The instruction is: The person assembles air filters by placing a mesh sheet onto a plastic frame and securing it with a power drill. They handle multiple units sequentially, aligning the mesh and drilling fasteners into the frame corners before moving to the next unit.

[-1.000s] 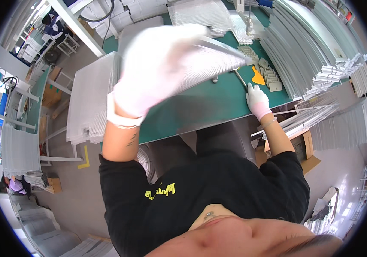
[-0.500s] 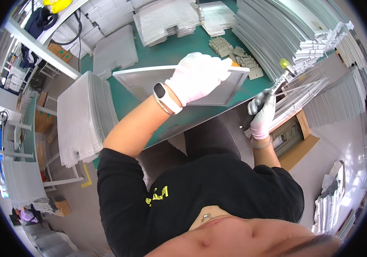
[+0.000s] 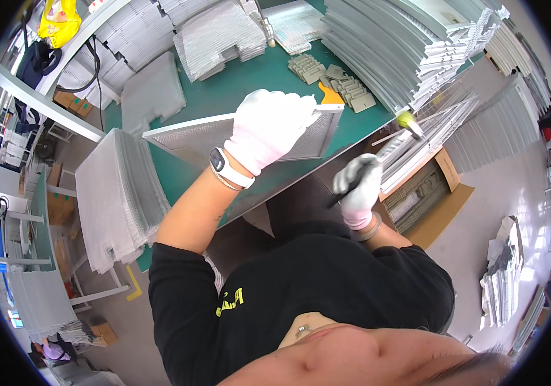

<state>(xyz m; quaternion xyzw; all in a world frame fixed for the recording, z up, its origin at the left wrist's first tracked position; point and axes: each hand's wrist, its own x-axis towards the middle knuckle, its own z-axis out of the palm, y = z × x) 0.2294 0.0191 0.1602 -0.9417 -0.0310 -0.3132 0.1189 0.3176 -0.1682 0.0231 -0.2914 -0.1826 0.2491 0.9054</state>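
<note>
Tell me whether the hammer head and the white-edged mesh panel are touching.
Apart. The head view shows green tabletop plainly between the hammer head and the right end of the mesh panel.

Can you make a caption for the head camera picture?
At a green table, left hand holds a framed panel, right hand grips a hammer.

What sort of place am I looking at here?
Probably a factory assembly workshop: there's a green workbench, a stack of pale panels, and a hammer in the person's gloved right hand.
</note>
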